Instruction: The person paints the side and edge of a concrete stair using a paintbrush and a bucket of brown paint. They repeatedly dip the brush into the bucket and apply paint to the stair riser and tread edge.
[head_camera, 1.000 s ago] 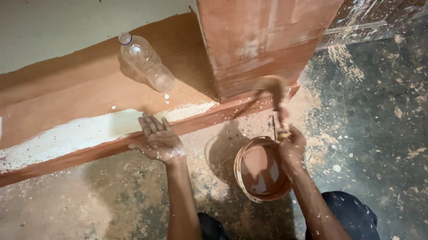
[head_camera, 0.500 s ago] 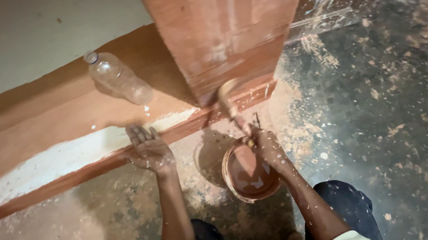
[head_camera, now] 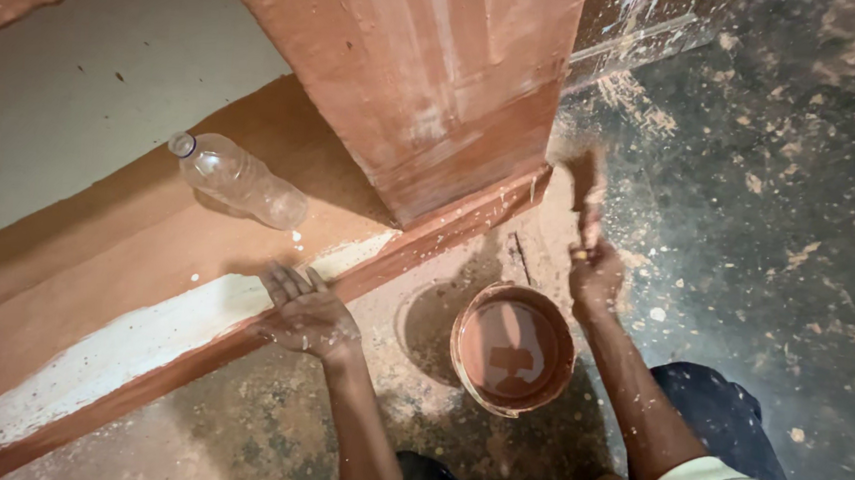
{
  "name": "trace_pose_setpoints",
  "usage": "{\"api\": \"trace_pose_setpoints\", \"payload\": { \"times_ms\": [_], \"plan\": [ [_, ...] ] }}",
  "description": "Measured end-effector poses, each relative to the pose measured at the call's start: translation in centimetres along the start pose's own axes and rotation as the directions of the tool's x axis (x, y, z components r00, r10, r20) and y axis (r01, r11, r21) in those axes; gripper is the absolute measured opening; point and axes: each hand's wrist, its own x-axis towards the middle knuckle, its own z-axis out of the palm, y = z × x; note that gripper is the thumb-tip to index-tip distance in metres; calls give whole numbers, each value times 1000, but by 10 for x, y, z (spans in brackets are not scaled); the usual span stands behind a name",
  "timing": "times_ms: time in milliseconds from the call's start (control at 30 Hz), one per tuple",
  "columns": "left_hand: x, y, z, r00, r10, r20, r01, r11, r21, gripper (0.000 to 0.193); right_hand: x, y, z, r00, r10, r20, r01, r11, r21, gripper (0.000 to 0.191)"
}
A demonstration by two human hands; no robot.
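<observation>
Head view, looking down on a crouched painter. The right hand (head_camera: pixel 594 274) is closed around the handle of a paintbrush (head_camera: pixel 585 186), whose bristles now sit up against the bottom corner of the terracotta-painted pillar (head_camera: pixel 428 90), at the outer end of the ledge; half a second earlier the brush stood lower, just above the paint bucket (head_camera: pixel 512 348). The brush is blurred, so its exact contact with the surface cannot be told. The shift reads as a freshly loaded brush carried from bucket to wall (a judgement from the sequence of frames). The left hand (head_camera: pixel 307 312) is open, fingers spread, palm pressed on the edge of the low ledge (head_camera: pixel 136 250) beside a strip of unpainted white plaster (head_camera: pixel 140 335); it has kept this bracing position throughout. The bucket, holding reddish-brown paint, stands on the spattered floor (head_camera: pixel 778 244) between the two forearms. A clear plastic bottle (head_camera: pixel 236 182) lies on its side on the ledge, close to the pillar's foot.
</observation>
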Motion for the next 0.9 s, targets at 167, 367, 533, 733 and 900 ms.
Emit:
{"api": "trace_pose_setpoints", "payload": {
  "times_ms": [167,367,533,733,900],
  "plan": [
    [-3,-6,7,1000,-3,28,1,997,77,102,-9,0,5,972,34,232,3,988,-157,31],
    [0,-21,-2,995,-91,-39,92,995,26,98,-49,-51,-3,638,27,770,235,945,-228,37],
    [2,-24,-6,983,-75,168,122,949,-291,88,-63,-51,-1,615,80,785,357,859,-368,41],
    [-3,4,4,984,42,171,-66,988,137,82,-29,4,-1,992,99,73,-88,985,-147,32],
    [-3,-3,20,990,-66,-127,107,929,354,77,-15,-1,-6,970,174,168,-176,984,-5,22]
  ]
}}
